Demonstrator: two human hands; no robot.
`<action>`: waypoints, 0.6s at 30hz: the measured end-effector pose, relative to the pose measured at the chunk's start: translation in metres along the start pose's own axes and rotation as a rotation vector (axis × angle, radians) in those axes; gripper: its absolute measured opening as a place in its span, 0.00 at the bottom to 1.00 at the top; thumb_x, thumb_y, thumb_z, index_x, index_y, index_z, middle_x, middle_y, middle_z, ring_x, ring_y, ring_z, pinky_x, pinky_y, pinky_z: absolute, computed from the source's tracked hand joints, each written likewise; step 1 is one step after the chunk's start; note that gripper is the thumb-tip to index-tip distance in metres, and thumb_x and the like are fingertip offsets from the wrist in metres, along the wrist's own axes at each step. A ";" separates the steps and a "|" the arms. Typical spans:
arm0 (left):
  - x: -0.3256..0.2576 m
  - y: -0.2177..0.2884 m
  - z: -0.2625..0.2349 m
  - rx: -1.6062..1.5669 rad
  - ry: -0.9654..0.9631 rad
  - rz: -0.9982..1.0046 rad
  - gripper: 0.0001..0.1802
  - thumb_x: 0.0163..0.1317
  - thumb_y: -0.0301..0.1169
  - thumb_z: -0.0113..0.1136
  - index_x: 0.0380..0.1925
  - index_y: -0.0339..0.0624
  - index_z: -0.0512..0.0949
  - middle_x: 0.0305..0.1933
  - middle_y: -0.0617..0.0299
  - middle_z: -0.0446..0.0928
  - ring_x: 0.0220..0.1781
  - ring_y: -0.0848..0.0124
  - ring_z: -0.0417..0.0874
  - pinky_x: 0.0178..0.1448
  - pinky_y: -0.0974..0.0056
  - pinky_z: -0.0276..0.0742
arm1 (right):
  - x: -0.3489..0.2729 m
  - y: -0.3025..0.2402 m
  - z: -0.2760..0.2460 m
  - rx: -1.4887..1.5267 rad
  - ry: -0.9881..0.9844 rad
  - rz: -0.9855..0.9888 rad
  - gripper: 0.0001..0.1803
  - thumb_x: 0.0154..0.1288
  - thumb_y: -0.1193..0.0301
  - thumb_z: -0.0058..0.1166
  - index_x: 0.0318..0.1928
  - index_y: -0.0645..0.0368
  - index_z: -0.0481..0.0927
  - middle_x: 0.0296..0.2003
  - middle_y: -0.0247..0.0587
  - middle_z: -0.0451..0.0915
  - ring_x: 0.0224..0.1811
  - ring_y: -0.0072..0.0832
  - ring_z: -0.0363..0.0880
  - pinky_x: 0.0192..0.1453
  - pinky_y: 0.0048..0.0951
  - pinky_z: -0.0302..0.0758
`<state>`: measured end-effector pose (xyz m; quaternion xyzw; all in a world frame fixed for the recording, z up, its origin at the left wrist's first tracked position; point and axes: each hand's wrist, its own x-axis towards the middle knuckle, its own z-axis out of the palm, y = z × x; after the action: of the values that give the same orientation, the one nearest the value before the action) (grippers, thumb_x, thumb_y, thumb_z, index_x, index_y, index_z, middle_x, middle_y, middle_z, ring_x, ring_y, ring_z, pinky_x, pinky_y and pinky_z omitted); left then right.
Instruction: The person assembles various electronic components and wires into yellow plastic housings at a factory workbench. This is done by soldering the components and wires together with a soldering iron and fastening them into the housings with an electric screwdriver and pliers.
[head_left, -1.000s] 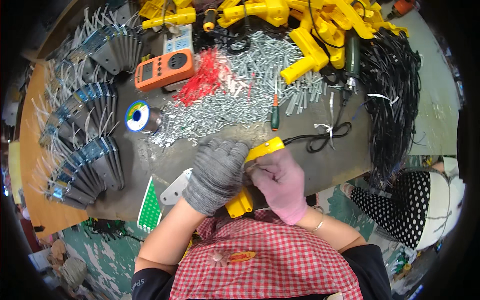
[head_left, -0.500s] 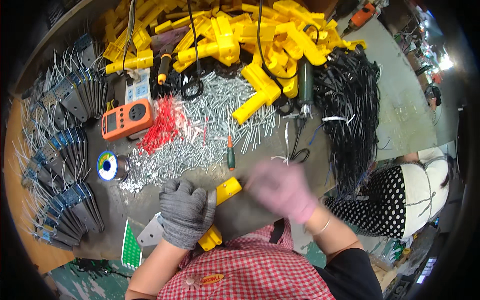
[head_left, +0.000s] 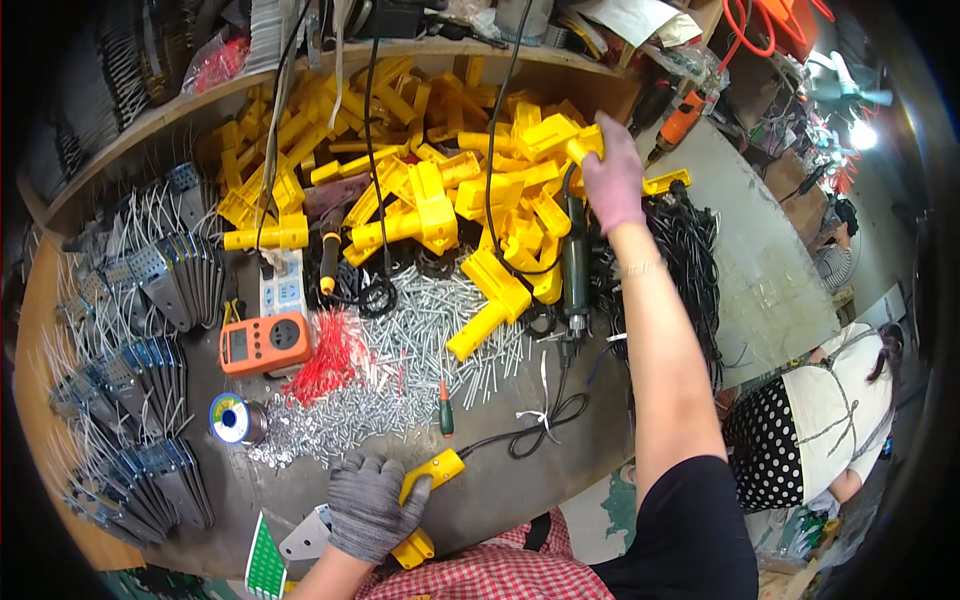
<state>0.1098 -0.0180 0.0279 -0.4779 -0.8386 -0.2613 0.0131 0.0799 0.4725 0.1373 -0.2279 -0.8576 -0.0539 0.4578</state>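
My left hand (head_left: 370, 508), in a grey knit glove, is closed around a yellow plastic handle housing (head_left: 436, 474) near the table's front edge. A black cord (head_left: 512, 437) runs off from the housing's upper end. A grey metal plate (head_left: 307, 536) with holes sticks out beside the left hand. Stretched far forward, my right hand (head_left: 613, 180) in a pink glove grips the end of another yellow housing (head_left: 587, 146) at the right of the yellow pile. Its fingertips are partly hidden. Just below that hand stands a dark green electric screwdriver (head_left: 575, 265).
Loose screws (head_left: 430, 340), red wires (head_left: 330, 355), a solder spool (head_left: 238, 420) and an orange meter (head_left: 265, 343) cover the middle. Metal plates with blue boards (head_left: 150, 370) line the left. A bundle of black cords (head_left: 690, 270) lies right; a co-worker (head_left: 815, 410) is beyond.
My right hand has swung from beside the held housing forward to the far yellow pile. The left hand keeps its grip. The view has tilted up, showing more of the back shelf.
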 end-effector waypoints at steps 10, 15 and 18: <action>-0.006 -0.006 0.006 0.005 -0.184 0.124 0.28 0.51 0.50 0.73 0.48 0.46 0.84 0.39 0.57 0.82 0.37 0.58 0.84 0.43 0.51 0.77 | -0.159 -0.023 -0.030 -0.093 -0.365 0.410 0.42 0.53 0.72 0.63 0.70 0.66 0.65 0.39 0.61 0.82 0.42 0.53 0.84 0.48 0.47 0.81; -0.017 0.011 0.010 0.192 -0.254 0.031 0.30 0.56 0.47 0.70 0.57 0.47 0.81 0.41 0.57 0.81 0.37 0.58 0.84 0.42 0.51 0.77 | -0.140 -0.078 -0.092 1.079 -0.395 0.961 0.21 0.53 0.75 0.59 0.50 0.63 0.76 0.28 0.31 0.75 0.29 0.22 0.74 0.36 0.26 0.73; -0.014 0.012 0.011 0.144 -0.267 -0.019 0.29 0.58 0.48 0.68 0.58 0.51 0.81 0.39 0.57 0.80 0.37 0.57 0.83 0.43 0.51 0.77 | -0.154 -0.138 -0.116 1.525 -0.484 1.017 0.31 0.52 0.80 0.60 0.59 0.57 0.67 0.29 0.33 0.71 0.37 0.27 0.77 0.50 0.33 0.78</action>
<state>0.1302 -0.0195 0.0201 -0.4982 -0.8539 -0.1348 -0.0669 0.1807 0.2626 0.0952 -0.2185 -0.5312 0.7756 0.2618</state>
